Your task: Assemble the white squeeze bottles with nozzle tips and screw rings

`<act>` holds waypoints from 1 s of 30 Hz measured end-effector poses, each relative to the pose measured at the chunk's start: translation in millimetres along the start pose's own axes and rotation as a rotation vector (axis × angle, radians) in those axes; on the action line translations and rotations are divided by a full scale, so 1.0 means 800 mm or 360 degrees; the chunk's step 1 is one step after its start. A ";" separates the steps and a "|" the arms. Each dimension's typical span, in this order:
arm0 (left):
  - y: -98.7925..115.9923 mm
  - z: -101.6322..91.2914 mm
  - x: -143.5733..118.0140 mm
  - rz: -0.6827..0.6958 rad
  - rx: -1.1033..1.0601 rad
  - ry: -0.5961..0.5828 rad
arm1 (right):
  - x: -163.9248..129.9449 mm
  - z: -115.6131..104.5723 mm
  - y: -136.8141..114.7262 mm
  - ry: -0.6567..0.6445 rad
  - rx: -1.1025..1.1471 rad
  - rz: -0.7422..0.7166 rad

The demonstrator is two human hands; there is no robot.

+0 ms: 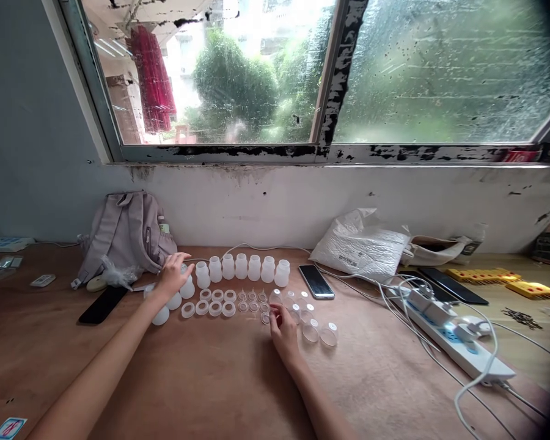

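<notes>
Bottles [241, 269], probably light, slightly squeezable and best taken around the neck, stand frosted white in a row on the surface [201, 385], with the left hand [174, 277] loosely spread at one and the right hand [284, 332] bent beside clear caps [329, 335], though whether either grasps anything I cannot tell.

bottles [228, 267]: 10+ | rings [228, 314]: 7 | teats [253, 297]: 6+ | caps [329, 335]: 7+

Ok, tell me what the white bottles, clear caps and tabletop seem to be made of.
White bottles: probably plastic, with a frosted, milky translucence. Clear caps: likely smooth plastic, see-through; glass can't be excluded. Tabletop: perhaps plywood, fairly dull, reddish-brown and mottled.
</notes>
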State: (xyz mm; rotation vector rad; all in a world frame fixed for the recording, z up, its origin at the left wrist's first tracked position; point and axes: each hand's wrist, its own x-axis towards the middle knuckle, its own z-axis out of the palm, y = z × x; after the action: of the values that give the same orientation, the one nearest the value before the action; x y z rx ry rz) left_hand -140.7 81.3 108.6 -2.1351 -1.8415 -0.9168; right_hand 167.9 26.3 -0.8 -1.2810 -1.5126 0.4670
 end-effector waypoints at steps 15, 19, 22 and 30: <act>0.100 0.128 -0.119 0.0174 -0.0111 -0.0228 | -0.005 0.005 0.003 -0.0277 -0.0076 -0.0275; 0.113 0.131 -0.127 0.0145 -0.0230 -0.0098 | -0.010 0.009 -0.005 -0.0585 -0.0077 -0.0291; 0.125 0.131 -0.132 0.0147 -0.0450 0.0001 | -0.006 0.009 -0.004 -0.0736 -0.0015 -0.0188; 0.162 0.129 -0.136 0.0320 -0.0631 -0.0110 | 0.006 0.006 0.004 -0.0535 0.0286 0.0170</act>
State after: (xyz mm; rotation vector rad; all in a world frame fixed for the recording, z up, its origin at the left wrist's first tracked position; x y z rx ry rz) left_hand 10.5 14.2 -0.4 -2.5525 -1.5346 -1.2567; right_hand 165.7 33.5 -3.1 -1.1862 -1.6391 0.9041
